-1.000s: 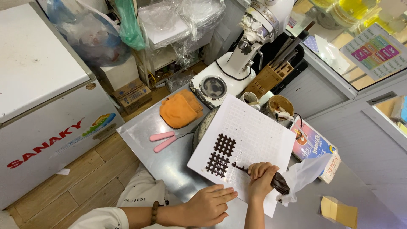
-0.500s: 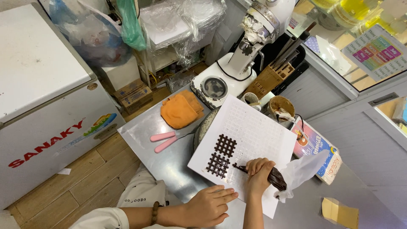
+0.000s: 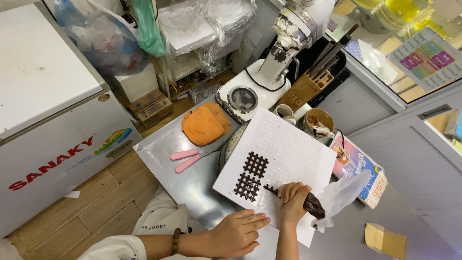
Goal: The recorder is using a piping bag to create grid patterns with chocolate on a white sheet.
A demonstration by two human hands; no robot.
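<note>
Right hand (image 3: 294, 200): mine, fingers wrapped tight round a piping bag (image 3: 332, 202), its dark filled end inside my fist and its loose clear plastic tail flaring out to the right. Tip of the bag sits on the white sheet (image 3: 288, 149), at a short dark line of chocolate (image 3: 270, 190) just left of my knuckles.

Left hand (image 3: 238, 233): mine, flat and spread, palm down on the near corner of the sheet, holding nothing. Beaded bracelet (image 3: 176, 241) on that wrist.

White sheet: square, printed with a faint grid, lying tilted on the steel table (image 3: 163, 149) and partly over a round pan (image 3: 230, 144) beneath its left edge.

Chocolate lattices, two: one (image 3: 255, 164) upper, one (image 3: 247, 187) lower, both dark crosshatched squares on the left part of the sheet, close together, just left of my right hand.

Pink-handled scissors (image 3: 187, 160): on the table, left of the sheet.

Orange cloth (image 3: 206, 124): folded, beyond the scissors.

Stand mixer (image 3: 269, 72): white, at the far end of the table.

Knife block (image 3: 303, 90): wooden, right of the mixer.

White chest freezer (image 3: 48, 96): far left, on the wooden floor.
</note>
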